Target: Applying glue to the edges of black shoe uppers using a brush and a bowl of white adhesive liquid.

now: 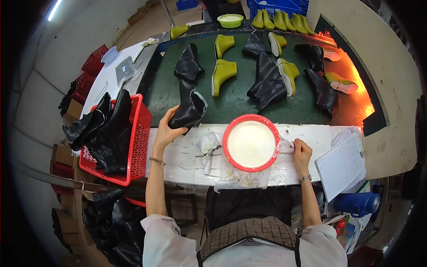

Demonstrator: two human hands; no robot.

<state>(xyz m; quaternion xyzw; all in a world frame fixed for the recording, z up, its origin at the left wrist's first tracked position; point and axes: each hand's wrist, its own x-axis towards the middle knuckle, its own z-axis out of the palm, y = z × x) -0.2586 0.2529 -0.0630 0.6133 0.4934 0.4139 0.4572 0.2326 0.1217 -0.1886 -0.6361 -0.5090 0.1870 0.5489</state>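
My left hand (pixel 168 128) is closed round the lower end of a black leather boot upper (pixel 187 107), raised over the near edge of the green belt, its pale-lined opening facing right. Beside the red basin (pixel 226 153) of creamy white liquid, my right hand (pixel 302 153) is closed on a slim whitish tool (pixel 287 141) that reaches to the basin's rim; its kind is unclear. A crumpled white cloth (pixel 209 143) lies left of the basin. Ahead on the belt rest another black boot upper (pixel 189 63) and a yellow-green shoe last (pixel 223 76).
A red crate (pixel 138 147) full of black boot uppers stands at the left. More uppers and lasts line the dark green belt (pixel 164 95), which runs under an orange glow at right. A clipboard with papers (pixel 341 167) and a blue flask (pixel 356 203) sit near my right arm.
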